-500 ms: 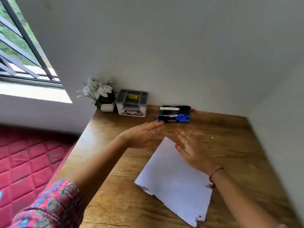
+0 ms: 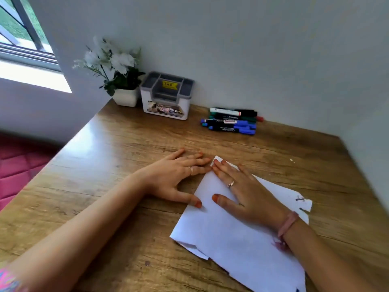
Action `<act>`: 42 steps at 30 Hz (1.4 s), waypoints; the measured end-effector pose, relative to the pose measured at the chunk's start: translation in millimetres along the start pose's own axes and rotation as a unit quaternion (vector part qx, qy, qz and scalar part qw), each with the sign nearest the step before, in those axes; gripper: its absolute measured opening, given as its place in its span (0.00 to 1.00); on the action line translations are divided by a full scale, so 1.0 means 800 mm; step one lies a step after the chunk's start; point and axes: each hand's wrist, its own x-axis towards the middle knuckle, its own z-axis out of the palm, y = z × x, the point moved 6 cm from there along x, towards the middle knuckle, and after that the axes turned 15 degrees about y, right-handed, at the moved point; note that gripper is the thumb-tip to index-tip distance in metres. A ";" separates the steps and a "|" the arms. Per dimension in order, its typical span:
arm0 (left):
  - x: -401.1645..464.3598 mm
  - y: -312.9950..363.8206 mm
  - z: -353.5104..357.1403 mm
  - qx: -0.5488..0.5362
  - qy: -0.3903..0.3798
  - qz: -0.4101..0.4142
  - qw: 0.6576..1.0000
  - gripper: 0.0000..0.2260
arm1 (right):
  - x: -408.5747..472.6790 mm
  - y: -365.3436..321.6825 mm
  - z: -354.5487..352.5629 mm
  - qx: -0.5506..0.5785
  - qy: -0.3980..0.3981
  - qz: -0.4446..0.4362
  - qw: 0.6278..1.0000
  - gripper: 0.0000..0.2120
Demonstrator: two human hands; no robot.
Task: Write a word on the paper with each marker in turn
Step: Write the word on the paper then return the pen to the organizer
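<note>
Wooden bench point(image 2: 126, 144) carries white torn-edged paper point(image 2: 231, 239) under flat right fingers point(image 2: 221, 167) (left fingers point(image 2: 195, 159) flat too, holding nothing); unpinned, it may skid

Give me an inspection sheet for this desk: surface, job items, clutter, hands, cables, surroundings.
Surface: wooden desk, set in a wall corner.
Job's things: white paper lying flat, torn edges; markers piled by the back wall, capped, untouched.
Clutter: grey-topped organiser box; white flowers in a pot.
Hands: left hand flat on the desk, thumb at the paper's edge; right hand flat on the paper.
Cables: nothing seen.
Surroundings: window at left; red quilted cover below.
</note>
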 end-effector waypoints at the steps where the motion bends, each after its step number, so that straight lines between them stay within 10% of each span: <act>1: -0.001 0.000 0.002 0.004 -0.005 -0.002 1.000 0.43 | -0.001 0.004 0.003 -0.006 0.009 -0.008 1.000 0.33; 14: 0.004 0.006 -0.003 -0.063 -0.040 -0.113 0.991 0.50 | -0.002 0.013 0.013 -0.013 0.001 -0.023 1.000 0.41; 22: 0.005 -0.004 0.003 -0.041 -0.051 -0.099 0.993 0.53 | 0.025 0.029 -0.030 0.151 0.021 0.090 0.984 0.29; 28: 0.005 0.007 0.000 -0.043 -0.041 -0.091 0.994 0.49 | 0.094 0.087 -0.078 -0.018 0.171 0.110 0.979 0.14; 42: 0.007 0.015 0.000 -0.045 -0.014 -0.084 0.995 0.47 | 0.136 0.122 -0.041 -0.183 0.133 0.117 0.967 0.17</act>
